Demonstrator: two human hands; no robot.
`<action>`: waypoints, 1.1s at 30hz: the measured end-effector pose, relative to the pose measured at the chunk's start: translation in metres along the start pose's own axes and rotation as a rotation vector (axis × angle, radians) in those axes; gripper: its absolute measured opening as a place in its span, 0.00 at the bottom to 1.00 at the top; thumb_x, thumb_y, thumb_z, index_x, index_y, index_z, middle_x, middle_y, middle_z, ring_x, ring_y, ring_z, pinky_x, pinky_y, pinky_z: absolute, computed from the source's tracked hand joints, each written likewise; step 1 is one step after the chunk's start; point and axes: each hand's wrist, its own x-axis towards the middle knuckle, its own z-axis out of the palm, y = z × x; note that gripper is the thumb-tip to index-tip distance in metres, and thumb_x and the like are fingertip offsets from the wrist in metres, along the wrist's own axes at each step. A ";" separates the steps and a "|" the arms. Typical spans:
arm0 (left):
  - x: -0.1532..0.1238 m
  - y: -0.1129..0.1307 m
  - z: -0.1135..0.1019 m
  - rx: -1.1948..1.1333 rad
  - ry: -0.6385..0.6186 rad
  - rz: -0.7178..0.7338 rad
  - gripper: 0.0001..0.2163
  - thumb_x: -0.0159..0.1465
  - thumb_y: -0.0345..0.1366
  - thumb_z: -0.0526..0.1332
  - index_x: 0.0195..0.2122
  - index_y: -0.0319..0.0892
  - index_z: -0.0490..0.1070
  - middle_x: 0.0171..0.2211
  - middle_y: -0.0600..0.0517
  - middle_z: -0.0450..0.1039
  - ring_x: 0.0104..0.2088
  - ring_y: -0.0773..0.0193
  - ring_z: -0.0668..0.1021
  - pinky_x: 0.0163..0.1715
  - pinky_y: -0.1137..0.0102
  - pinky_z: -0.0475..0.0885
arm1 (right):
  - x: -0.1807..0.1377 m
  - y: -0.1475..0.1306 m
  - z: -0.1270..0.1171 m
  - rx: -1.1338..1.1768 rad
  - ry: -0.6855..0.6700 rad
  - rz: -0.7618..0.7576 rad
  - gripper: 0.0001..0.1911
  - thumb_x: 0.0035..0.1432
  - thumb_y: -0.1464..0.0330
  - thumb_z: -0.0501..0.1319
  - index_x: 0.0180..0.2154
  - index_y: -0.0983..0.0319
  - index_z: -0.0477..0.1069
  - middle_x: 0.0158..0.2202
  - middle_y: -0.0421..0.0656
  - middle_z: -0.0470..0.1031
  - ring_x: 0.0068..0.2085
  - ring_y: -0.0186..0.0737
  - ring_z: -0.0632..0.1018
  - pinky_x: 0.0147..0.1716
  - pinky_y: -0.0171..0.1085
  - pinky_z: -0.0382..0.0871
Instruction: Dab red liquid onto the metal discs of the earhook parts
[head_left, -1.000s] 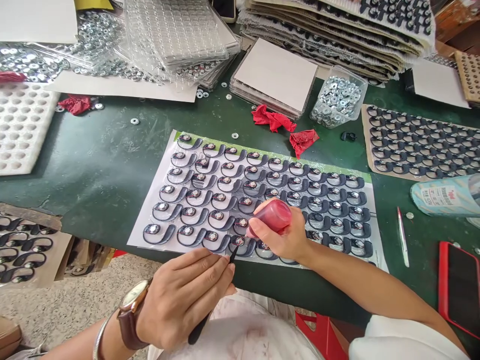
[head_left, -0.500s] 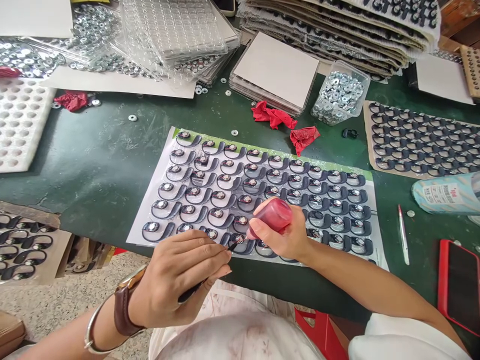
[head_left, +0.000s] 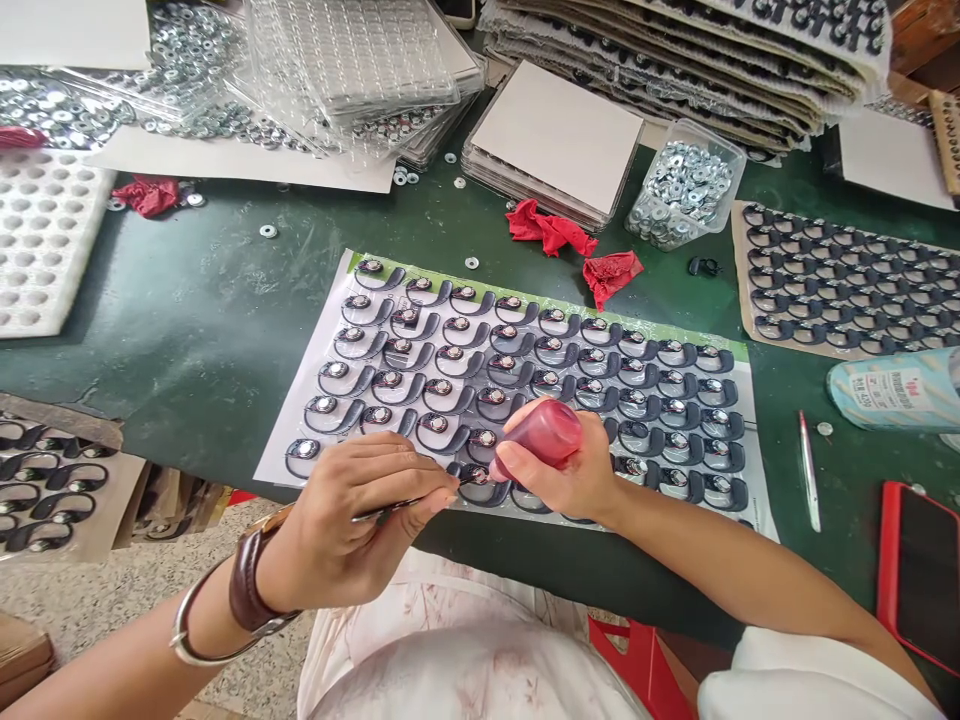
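A white sheet (head_left: 315,420) with a green far edge lies on the green table and carries rows of dark hook-shaped parts (head_left: 540,355) with shiny round centres. My right hand (head_left: 566,470) is closed round a small red squeeze bottle (head_left: 544,432), tilted with its tip low over a part in the front row. My left hand (head_left: 352,525) pinches a thin dark tool (head_left: 394,510), held nearly level, its tip at the same part (head_left: 472,475). A brown watch and a metal bangle sit on my left wrist.
Red rags (head_left: 551,230) and a clear tub of washers (head_left: 679,195) lie behind the sheet. Another board of dark parts (head_left: 847,285) is at the right, with a pen (head_left: 808,470), a red phone (head_left: 919,570) and a blue packet (head_left: 892,390). Blister trays and a white foam tray (head_left: 41,240) fill the left.
My left hand has risen and rolled over, laying the thin tool flatter and bringing its tip in under the bottle's nozzle. My right hand and the bottle have hardly moved.
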 end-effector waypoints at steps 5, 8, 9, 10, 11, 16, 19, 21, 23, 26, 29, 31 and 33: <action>0.005 -0.004 -0.002 -0.023 0.000 -0.067 0.07 0.62 0.23 0.60 0.37 0.40 0.74 0.31 0.51 0.79 0.29 0.65 0.79 0.31 0.69 0.74 | 0.001 0.000 0.001 0.008 -0.029 -0.053 0.11 0.55 0.61 0.67 0.31 0.60 0.71 0.24 0.42 0.76 0.26 0.38 0.78 0.27 0.37 0.75; 0.006 -0.007 -0.003 -0.025 0.011 -0.096 0.06 0.63 0.25 0.60 0.35 0.40 0.75 0.30 0.51 0.79 0.29 0.65 0.79 0.30 0.70 0.74 | 0.002 -0.001 0.001 -0.042 -0.004 -0.141 0.11 0.54 0.61 0.68 0.32 0.61 0.72 0.27 0.43 0.78 0.27 0.38 0.79 0.28 0.36 0.76; 0.006 -0.007 -0.003 -0.021 0.010 -0.107 0.06 0.64 0.25 0.60 0.35 0.40 0.75 0.30 0.51 0.79 0.29 0.66 0.79 0.30 0.71 0.74 | 0.002 -0.002 0.001 -0.068 0.007 -0.190 0.11 0.52 0.61 0.68 0.32 0.61 0.72 0.27 0.43 0.79 0.26 0.38 0.79 0.27 0.36 0.76; 0.006 -0.007 -0.003 -0.018 0.011 -0.112 0.06 0.64 0.25 0.59 0.34 0.40 0.75 0.30 0.52 0.78 0.29 0.66 0.78 0.29 0.71 0.74 | 0.003 -0.003 0.001 -0.090 0.014 -0.239 0.12 0.51 0.61 0.69 0.32 0.61 0.72 0.27 0.43 0.79 0.25 0.38 0.79 0.26 0.35 0.75; 0.006 -0.007 -0.003 -0.014 0.009 -0.116 0.06 0.64 0.25 0.59 0.35 0.40 0.75 0.30 0.52 0.79 0.29 0.67 0.78 0.29 0.72 0.73 | 0.003 -0.004 0.000 -0.104 0.016 -0.281 0.12 0.49 0.61 0.70 0.32 0.61 0.73 0.26 0.42 0.79 0.24 0.37 0.79 0.25 0.35 0.75; 0.002 -0.006 -0.002 -0.009 0.040 -0.095 0.06 0.64 0.25 0.60 0.37 0.41 0.75 0.31 0.52 0.79 0.30 0.66 0.79 0.31 0.71 0.74 | 0.001 -0.005 -0.001 -0.017 0.057 -0.189 0.11 0.51 0.62 0.68 0.32 0.60 0.71 0.23 0.42 0.78 0.23 0.38 0.78 0.24 0.36 0.74; -0.002 -0.004 0.000 0.022 0.058 -0.033 0.08 0.63 0.23 0.60 0.39 0.40 0.75 0.33 0.52 0.80 0.31 0.66 0.80 0.34 0.70 0.75 | 0.001 -0.005 -0.001 0.010 0.091 -0.032 0.10 0.55 0.60 0.65 0.31 0.59 0.70 0.19 0.40 0.73 0.22 0.38 0.76 0.22 0.37 0.73; -0.005 -0.003 0.001 0.039 0.049 0.003 0.09 0.61 0.22 0.60 0.40 0.39 0.75 0.33 0.51 0.80 0.31 0.66 0.80 0.35 0.69 0.76 | 0.002 -0.005 -0.001 0.009 0.087 0.003 0.11 0.56 0.59 0.65 0.30 0.59 0.69 0.18 0.39 0.72 0.21 0.38 0.75 0.21 0.37 0.72; -0.006 -0.001 0.001 0.046 0.045 0.024 0.10 0.61 0.21 0.60 0.40 0.38 0.74 0.33 0.50 0.80 0.31 0.65 0.80 0.35 0.69 0.76 | 0.003 -0.005 -0.001 0.003 0.078 0.006 0.11 0.55 0.60 0.65 0.30 0.59 0.69 0.18 0.39 0.72 0.21 0.38 0.75 0.21 0.37 0.72; -0.007 0.000 0.001 0.048 0.051 0.037 0.09 0.60 0.21 0.60 0.40 0.37 0.74 0.33 0.49 0.80 0.32 0.64 0.81 0.35 0.68 0.76 | 0.004 -0.004 -0.001 -0.023 0.057 -0.011 0.09 0.54 0.61 0.66 0.31 0.59 0.70 0.19 0.40 0.73 0.21 0.38 0.75 0.22 0.38 0.73; -0.008 -0.001 0.002 0.053 0.047 0.043 0.09 0.60 0.21 0.60 0.40 0.37 0.74 0.33 0.49 0.80 0.31 0.64 0.81 0.34 0.68 0.76 | 0.003 -0.003 0.001 -0.045 0.057 -0.020 0.09 0.54 0.63 0.66 0.31 0.60 0.70 0.20 0.40 0.74 0.22 0.38 0.76 0.22 0.38 0.74; -0.008 -0.001 0.003 0.051 0.048 0.051 0.10 0.60 0.20 0.60 0.41 0.37 0.74 0.33 0.50 0.80 0.31 0.65 0.80 0.34 0.68 0.75 | 0.003 -0.006 0.001 -0.008 0.078 -0.021 0.10 0.53 0.62 0.67 0.31 0.59 0.70 0.21 0.40 0.75 0.23 0.38 0.77 0.23 0.38 0.74; -0.009 0.001 0.004 0.051 0.051 0.062 0.12 0.60 0.20 0.61 0.42 0.38 0.73 0.34 0.50 0.80 0.31 0.65 0.80 0.35 0.68 0.75 | 0.005 -0.014 -0.003 0.098 0.118 -0.023 0.11 0.53 0.60 0.68 0.32 0.59 0.70 0.22 0.40 0.77 0.23 0.38 0.78 0.24 0.38 0.76</action>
